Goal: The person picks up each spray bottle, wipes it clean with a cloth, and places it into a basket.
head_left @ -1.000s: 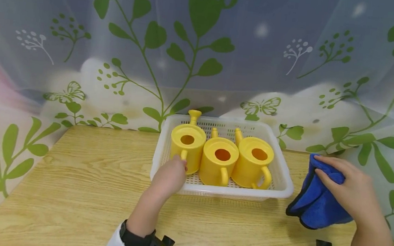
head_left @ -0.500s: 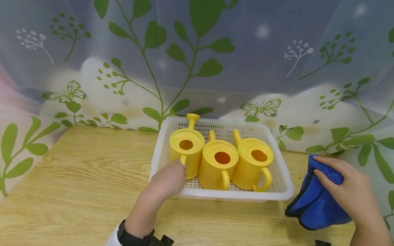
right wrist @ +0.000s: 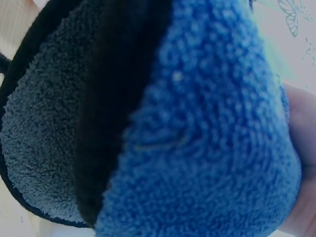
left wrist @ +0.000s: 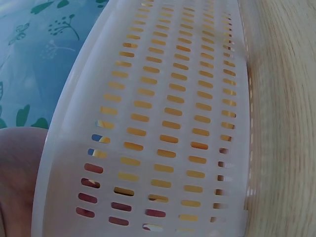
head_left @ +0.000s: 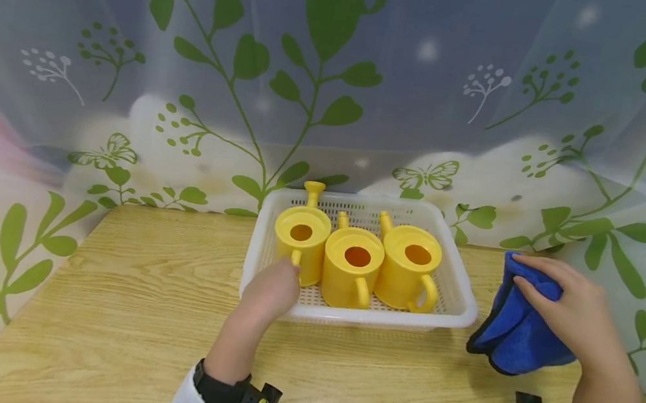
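Three yellow watering cans stand upright side by side in a white plastic basket (head_left: 457,321) with slotted sides. My left hand (head_left: 272,287) grips the handle of the left watering can (head_left: 311,266), whose spout ends in a flared rose. Beside it are the middle watering can (head_left: 341,281) and the right watering can (head_left: 394,280), both with plain spouts. Off to the basket's right, my right hand (head_left: 578,310) pinches a folded blue cloth (head_left: 532,335) with dark edging between thumb and fingers. The right wrist view is filled by the cloth (right wrist: 212,148), its grey inner face showing.
The basket sits on a wood-grain table (head_left: 144,301), near a curtain (head_left: 220,120) printed with green leaves and butterflies. In the left wrist view the basket's slotted wall (left wrist: 163,123) hides most of the cans.
The left watering can dips slightly and comes back up a little, with my left hand still on its handle. The basket shifts slightly left. My right hand and the cloth stay nearly still.
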Available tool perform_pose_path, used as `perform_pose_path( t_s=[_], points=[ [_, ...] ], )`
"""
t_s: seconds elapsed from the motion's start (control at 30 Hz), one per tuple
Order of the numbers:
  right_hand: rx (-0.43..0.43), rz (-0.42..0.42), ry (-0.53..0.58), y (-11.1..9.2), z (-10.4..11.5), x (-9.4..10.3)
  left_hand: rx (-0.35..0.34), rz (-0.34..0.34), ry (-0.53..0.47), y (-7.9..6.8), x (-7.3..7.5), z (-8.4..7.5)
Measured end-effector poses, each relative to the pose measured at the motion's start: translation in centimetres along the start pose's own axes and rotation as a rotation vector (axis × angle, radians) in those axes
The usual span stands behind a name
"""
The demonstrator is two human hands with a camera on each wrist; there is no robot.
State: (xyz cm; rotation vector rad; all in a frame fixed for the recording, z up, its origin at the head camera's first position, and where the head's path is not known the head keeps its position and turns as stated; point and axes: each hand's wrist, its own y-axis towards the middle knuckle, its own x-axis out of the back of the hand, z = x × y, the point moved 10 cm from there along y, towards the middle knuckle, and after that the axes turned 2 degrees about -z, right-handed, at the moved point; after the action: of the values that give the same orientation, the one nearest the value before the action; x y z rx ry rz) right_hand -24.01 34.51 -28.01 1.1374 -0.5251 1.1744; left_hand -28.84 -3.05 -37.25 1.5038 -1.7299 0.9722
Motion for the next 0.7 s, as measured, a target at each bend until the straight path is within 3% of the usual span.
perform_pose_path(
  t_s=[0.2,0.37,0.53,0.7],
  points=[
    [-0.005,0.001,-0.012,0.3,-0.1,0.3,-0.016,-0.053,-0.011,-0.3,1.1,-0.1],
    [-0.002,0.037,-0.062,2.0,-1.2,0.6,-0.003,-0.117,-0.010,-1.4,3.2,0.0],
    [-0.028,0.183,-0.131,4.5,-3.3,-0.5,-0.034,-0.229,-0.035,-1.9,5.6,0.7],
    [-0.016,0.362,-0.178,6.3,-5.2,-3.8,-0.087,-0.362,-0.131,-1.7,7.2,2.1]
  ],
)
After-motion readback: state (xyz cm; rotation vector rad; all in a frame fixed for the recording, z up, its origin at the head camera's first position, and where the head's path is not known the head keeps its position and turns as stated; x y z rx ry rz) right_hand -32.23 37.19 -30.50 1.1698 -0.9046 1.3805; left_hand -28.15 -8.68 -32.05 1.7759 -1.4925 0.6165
